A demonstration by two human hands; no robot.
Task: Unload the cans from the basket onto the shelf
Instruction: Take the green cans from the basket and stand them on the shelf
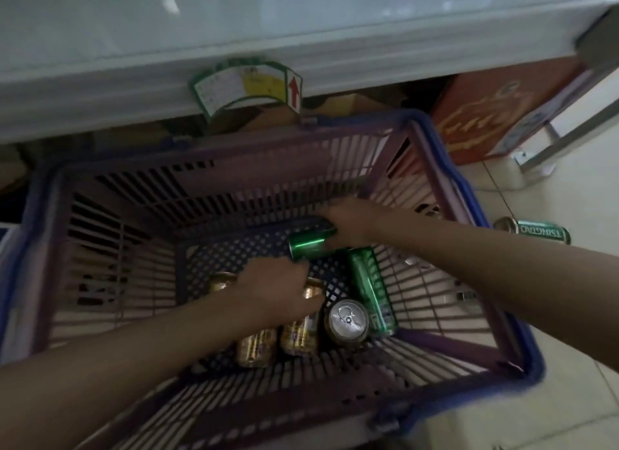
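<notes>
Tiled floor (569, 399), dim light. White cabinet (301, 41) runs across the top, with a curved green-edged sticker (246, 86) and a red arrow on its lower lip. Dark gap below it holds what look like cardboard boxes, blurred. Red carton (485, 114) at upper right, beside a metal leg.

Basket (449, 168): purple slatted plastic with blue rim, sits on the floor in front of the cabinet, seen from above. Its bottom is a blue mesh.

Both bare arms reach down into it.

Right hand (351, 220): fingers wrapped round one end of a green can (310, 245), which lies sideways near the far middle of the basket floor. Can't tell if it is lifted or resting on the mesh.

Left hand (278, 290): palm down over the gold cans (298, 339), fingers curled on them. At least two gold cans lie side by side under and near the hand, more gold tops peek out past the knuckles. Exact grasp is hidden by the hand, so can't tell which can it has.

Second green can (370, 289) lies on its side just right of the left hand, below the held one. Silver-top can (348, 320) stands upright, touching it, next to the gold pair.

Outside the basket: one green can, labelled Tsingtao (539, 233), on its side on the tile to the right, just beyond the right forearm.
</notes>
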